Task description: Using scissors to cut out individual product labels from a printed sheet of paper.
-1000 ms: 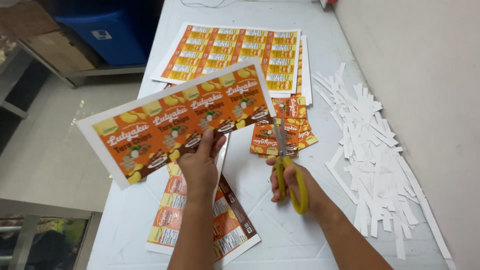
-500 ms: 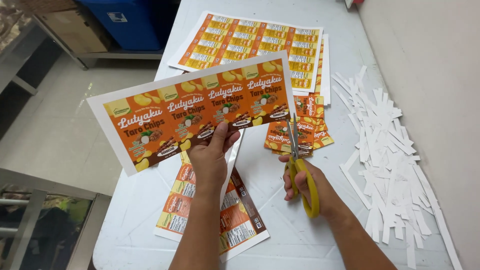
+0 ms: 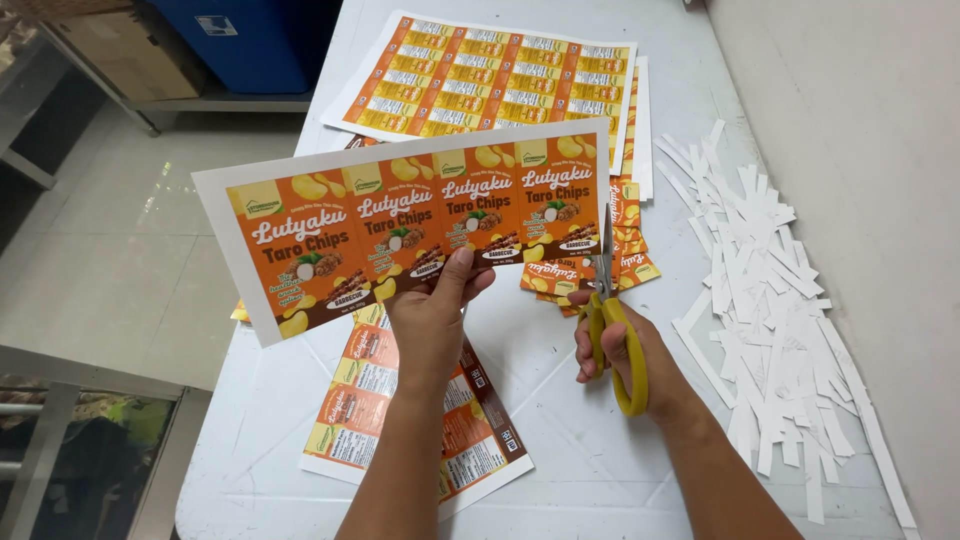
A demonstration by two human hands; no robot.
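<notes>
The left hand point(image 3: 432, 318) holds a printed label strip point(image 3: 420, 225) up over the white surface point(image 3: 580, 450), thumb on its front near the lower edge, its grip clamped on the paper about midway along. The strip's long axis runs left to right, tilted so the left end hangs lower and nearer the person while the right end rises toward the far side. The right hand point(image 3: 625, 345) is closed through the yellow handles of a pair of scissors point(image 3: 612, 320), which point away from the person, blades upright at the strip's right end, right where the orange print meets the white margin. So the cut line lies across the strip's short way, at the end nearest the right hand; whether the blades are apart or together cannot be told. Below lie another label sheet point(image 3: 415, 420), cut labels point(image 3: 625, 255), and to the right a heap of white paper trimmings point(image 3: 775, 300).
</notes>
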